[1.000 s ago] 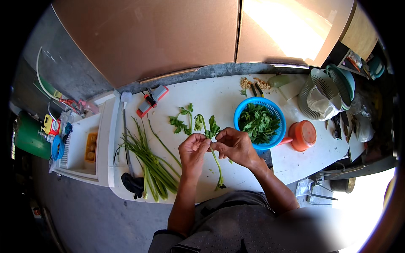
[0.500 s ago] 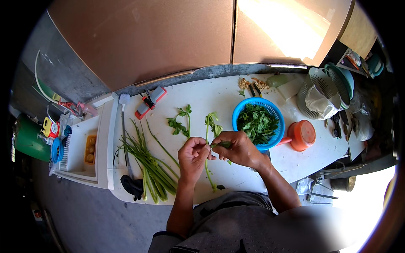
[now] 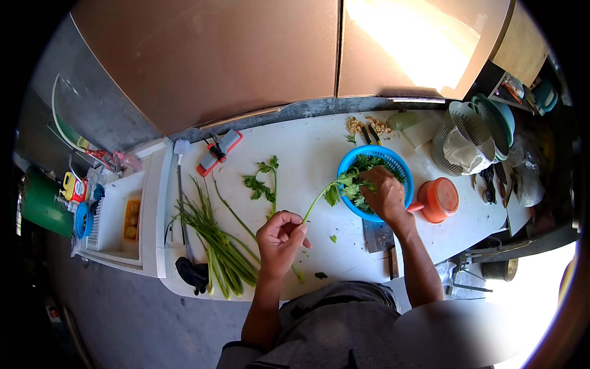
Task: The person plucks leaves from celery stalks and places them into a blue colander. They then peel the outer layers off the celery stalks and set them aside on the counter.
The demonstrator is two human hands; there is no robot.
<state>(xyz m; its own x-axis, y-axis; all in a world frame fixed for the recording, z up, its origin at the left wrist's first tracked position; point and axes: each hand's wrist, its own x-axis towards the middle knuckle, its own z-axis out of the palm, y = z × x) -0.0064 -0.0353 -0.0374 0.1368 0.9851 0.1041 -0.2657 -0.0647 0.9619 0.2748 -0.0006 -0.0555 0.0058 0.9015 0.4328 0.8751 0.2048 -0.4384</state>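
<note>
In my left hand [image 3: 281, 243] a green celery stalk [image 3: 317, 202] is pinched between thumb and fingers. It slants up to the right, its leafy top reaching the near left rim of a blue plastic basket [image 3: 406, 195]. The basket contains a heap of loose celery leaves [image 3: 367, 161]. My right hand [image 3: 387, 195] is over the basket with fingers curled down into leaves; the fingertips are partly hidden. Left of my hands lies a bundle of bare celery stalks [image 3: 224, 258]. Beyond my left hand rests one leafy celery sprig [image 3: 270, 179].
An orange pot-shaped scoop [image 3: 440, 200] stands right of the basket, and a cleaver [image 3: 377, 236] lies partly under it. Farther back are pliers [image 3: 372, 135], peeled bits [image 3: 369, 125] and a white strainer basket [image 3: 458, 138]. A red-grey tool [image 3: 219, 152] and a sink [image 3: 126, 178] are on the left.
My right hand has moved from beside my left hand to over the blue basket, uncovering the cleaver. The celery stalk in my left hand has swung from upright to leaning right.
</note>
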